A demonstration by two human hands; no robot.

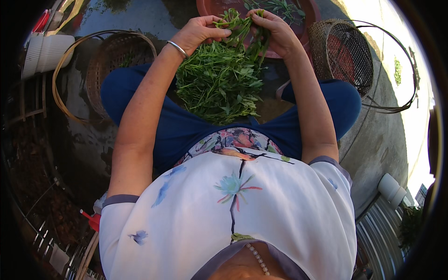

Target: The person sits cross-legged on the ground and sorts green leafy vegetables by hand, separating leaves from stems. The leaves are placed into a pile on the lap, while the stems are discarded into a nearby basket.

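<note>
A large heap of leafy green stems (218, 82) lies on the ground between my bent knees. Above its far edge, my left hand (203, 31) pinches the stem ends of a small bunch of greens (239, 31) between thumb and fingers. The same bunch runs across to my right hand (274, 29), whose thumb and fingertips grip it, with leaves hanging below. Beyond both hands sits a reddish plastic basin (311, 12) with some loose green sprigs (281, 8) in it.
Left of my knee stands a woven basket (99, 70) with a hooped handle and a few greens inside. At right, another woven basket (320, 49) lies tipped, holding something red. A white ribbed container (47, 54) is at far left. The concrete floor (371, 140) has wet patches.
</note>
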